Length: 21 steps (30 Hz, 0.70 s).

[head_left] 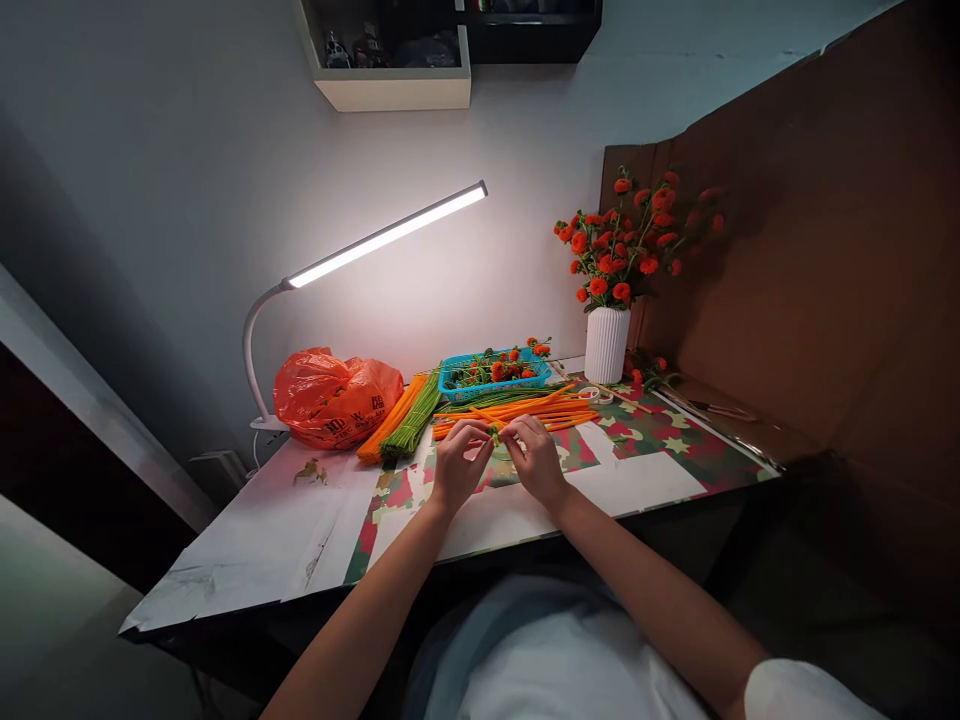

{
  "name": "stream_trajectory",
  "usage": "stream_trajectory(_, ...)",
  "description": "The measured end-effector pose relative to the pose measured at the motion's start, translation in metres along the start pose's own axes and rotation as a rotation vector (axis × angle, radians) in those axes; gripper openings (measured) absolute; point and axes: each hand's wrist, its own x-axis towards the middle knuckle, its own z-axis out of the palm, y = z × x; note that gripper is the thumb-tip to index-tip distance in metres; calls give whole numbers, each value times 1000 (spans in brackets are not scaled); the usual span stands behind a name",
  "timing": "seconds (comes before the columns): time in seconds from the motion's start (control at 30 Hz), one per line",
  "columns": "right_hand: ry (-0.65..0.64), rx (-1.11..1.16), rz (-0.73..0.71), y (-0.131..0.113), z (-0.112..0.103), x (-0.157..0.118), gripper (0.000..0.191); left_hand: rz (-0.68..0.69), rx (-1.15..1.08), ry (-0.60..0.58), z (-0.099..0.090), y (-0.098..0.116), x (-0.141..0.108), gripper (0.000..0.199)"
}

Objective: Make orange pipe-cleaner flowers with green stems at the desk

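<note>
My left hand (460,462) and my right hand (535,460) meet over the front middle of the table. Their fingertips pinch a small green pipe cleaner piece (494,434) between them; its exact shape is too small to make out. Just behind the hands lies a spread of loose orange pipe cleaners (551,410), with green ones (517,395) beyond it. Left of my left hand rest a bundle of green pipe cleaners (411,420) and a bundle of orange ones (388,422), side by side.
A blue basket (441,380) holds red flowers with green stems. A white ribbed vase (607,345) with red flowers stands at the back right, near scissors (724,410). An orange-red plastic bag (334,395) sits beside the lit lamp (390,235). A cardboard sheet (810,250) borders the right.
</note>
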Motion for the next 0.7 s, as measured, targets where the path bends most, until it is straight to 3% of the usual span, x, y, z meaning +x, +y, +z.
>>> stream_trajectory(0.17, -1, -17, 30, 1, 0, 0, 13, -5, 43, 0, 0, -2, 0, 16)
stream_trajectory(0.5, -40, 8, 61, 0, -2, 0, 15, -538, -478, -174, 1, -7, 3, 36)
stream_trajectory(0.6, -59, 54, 111, 1, 0, 1, 14, -495, -430, -158, 2, -7, 1, 36)
stream_trajectory(0.7, -80, 147, 210, 2, 2, 2, 14, -270, -215, -90, 2, -8, -1, 29)
